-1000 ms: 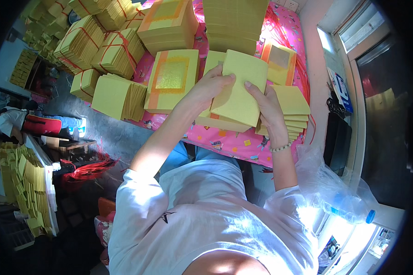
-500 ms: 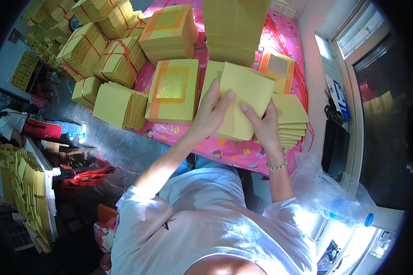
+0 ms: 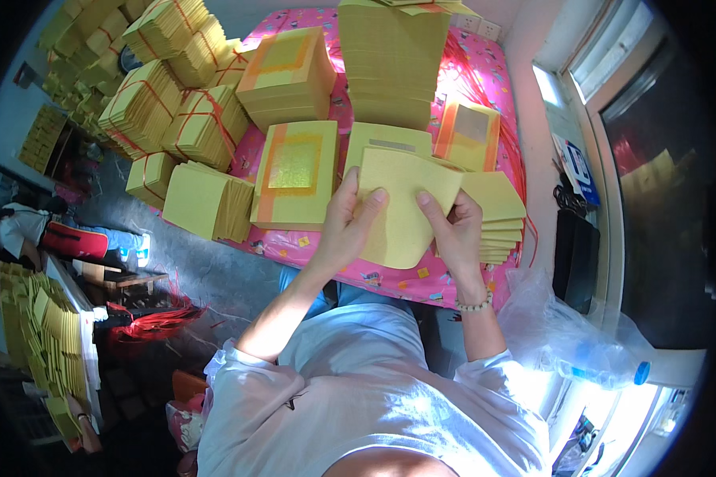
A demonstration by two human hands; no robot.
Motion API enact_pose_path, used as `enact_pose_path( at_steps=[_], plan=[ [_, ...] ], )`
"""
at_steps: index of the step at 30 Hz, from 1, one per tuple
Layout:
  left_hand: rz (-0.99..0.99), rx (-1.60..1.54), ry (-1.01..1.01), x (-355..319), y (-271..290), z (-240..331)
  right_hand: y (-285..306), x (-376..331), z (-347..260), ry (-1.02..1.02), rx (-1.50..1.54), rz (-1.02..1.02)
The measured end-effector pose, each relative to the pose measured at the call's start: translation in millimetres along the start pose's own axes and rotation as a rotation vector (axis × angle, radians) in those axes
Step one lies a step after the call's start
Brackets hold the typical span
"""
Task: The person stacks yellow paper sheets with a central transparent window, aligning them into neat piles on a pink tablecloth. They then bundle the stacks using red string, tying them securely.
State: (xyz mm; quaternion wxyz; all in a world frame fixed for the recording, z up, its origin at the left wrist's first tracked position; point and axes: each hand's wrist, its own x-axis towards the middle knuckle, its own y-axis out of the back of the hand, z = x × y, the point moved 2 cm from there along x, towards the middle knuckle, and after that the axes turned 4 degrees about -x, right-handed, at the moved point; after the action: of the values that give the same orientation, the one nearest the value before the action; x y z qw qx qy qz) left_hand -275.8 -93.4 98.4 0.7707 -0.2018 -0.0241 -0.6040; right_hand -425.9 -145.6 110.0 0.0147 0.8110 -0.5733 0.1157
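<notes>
Paper sheaf (image 3: 400, 208), matte, bowed; left hand (image 3: 347, 225), right hand (image 3: 457, 234) gripping.

A pink cartoon-patterned table cover (image 3: 414, 284) bore yellow paper stacks (image 3: 293, 171), red-tied bundles (image 3: 201, 127) and loose red strands (image 3: 461, 70).

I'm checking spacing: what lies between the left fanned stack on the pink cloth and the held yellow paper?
In the head view, a gold-panelled yellow stack, then the left hand gripping that paper.

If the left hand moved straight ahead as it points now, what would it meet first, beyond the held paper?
The left hand would probably meet the yellow paper stack with the grey strip, though depth is unclear.
</notes>
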Motion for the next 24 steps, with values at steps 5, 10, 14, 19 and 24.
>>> enact_pose_path(
  at_steps=[5,10,14,19,24],
  plan=[
    [-0.047,-0.061,0.173,-5,7,7,14,5,8,-0.022,-0.062,0.016],
    [-0.012,-0.092,0.274,-8,12,14,7,-5,12,-0.031,-0.011,-0.115],
    [-0.047,-0.096,0.301,-11,13,15,15,-27,27,-0.194,-0.074,-0.163],
    [-0.054,-0.073,0.29,-11,13,7,15,-33,40,-0.145,0.015,-0.12],
    [-0.104,-0.05,0.295,-9,10,16,19,-48,43,-0.194,-0.091,-0.175]
  ],
)
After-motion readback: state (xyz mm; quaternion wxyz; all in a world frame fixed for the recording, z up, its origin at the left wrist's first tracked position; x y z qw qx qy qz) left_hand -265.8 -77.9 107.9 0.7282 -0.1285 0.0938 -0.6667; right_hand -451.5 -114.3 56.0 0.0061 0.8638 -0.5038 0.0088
